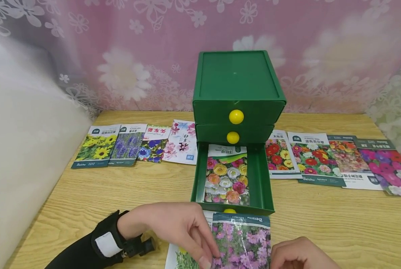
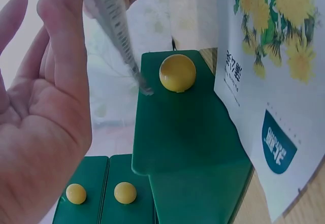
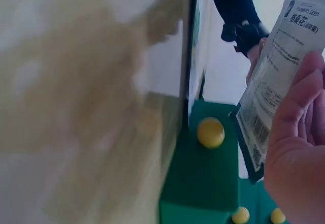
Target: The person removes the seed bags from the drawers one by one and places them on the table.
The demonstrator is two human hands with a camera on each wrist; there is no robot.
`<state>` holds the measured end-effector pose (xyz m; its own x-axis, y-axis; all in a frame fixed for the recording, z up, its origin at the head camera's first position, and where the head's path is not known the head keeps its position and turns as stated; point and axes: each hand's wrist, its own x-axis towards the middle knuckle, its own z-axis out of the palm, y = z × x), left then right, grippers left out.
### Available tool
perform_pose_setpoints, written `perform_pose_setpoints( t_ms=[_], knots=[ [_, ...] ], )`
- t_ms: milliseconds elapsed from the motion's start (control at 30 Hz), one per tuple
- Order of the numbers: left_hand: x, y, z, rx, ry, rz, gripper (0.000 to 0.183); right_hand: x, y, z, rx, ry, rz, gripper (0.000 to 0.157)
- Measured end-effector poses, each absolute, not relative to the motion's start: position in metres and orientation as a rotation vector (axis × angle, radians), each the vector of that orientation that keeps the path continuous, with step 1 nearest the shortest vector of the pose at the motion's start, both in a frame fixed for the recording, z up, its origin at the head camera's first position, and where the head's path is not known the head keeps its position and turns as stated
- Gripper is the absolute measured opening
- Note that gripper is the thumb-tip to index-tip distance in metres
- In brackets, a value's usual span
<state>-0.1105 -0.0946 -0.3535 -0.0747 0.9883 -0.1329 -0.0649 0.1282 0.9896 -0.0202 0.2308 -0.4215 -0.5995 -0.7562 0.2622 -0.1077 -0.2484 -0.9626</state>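
A seed packet with pink-purple flowers [image 1: 242, 243] is held before the open bottom drawer [image 1: 267, 190]. My right hand [image 1: 301, 254] grips its right edge; in the right wrist view the fingers [image 3: 299, 102] lie against its printed back [image 3: 279, 66]. My left hand [image 1: 180, 229] is over the packet's left edge, its index finger along the front; whether it presses there is unclear. The left wrist view shows that hand [image 2: 48, 92] with fingers spread, beside the packet [image 2: 114, 16]. Below lies a white packet with yellow flowers [image 2: 277, 26]. Inside the drawer is a packet of mixed-colour blooms [image 1: 227, 175].
A green drawer cabinet [image 1: 238, 76] with yellow knobs stands at the back of the wooden table [image 1: 136, 186]; its upper two drawers are closed. Several seed packets lie left [image 1: 126, 144] and several right [image 1: 316, 158] of it. A pink floral curtain [image 1: 193, 33] hangs behind.
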Motion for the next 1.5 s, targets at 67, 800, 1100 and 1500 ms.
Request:
perform_pose_setpoints(
  t_ms=[67,800,1100,1500],
  knots=[
    [-0.111,-0.095,-0.354,1.035,1.261,1.157,0.025,-0.017,0.226,-0.424,-1.032,1.571,-1.878,0.034],
    [-0.111,-0.088,-0.374,0.996,1.162,0.929,0.028,-0.019,0.221,-0.435,-0.863,1.744,-1.583,0.017],
    [-0.112,-0.086,-0.384,0.917,1.198,0.893,0.030,-0.026,0.225,-0.437,-0.817,1.700,-1.485,0.014],
    [-0.122,-0.088,-0.390,0.886,1.354,0.907,0.034,-0.035,0.233,-0.426,-0.473,1.630,-1.441,0.013]
  ],
)
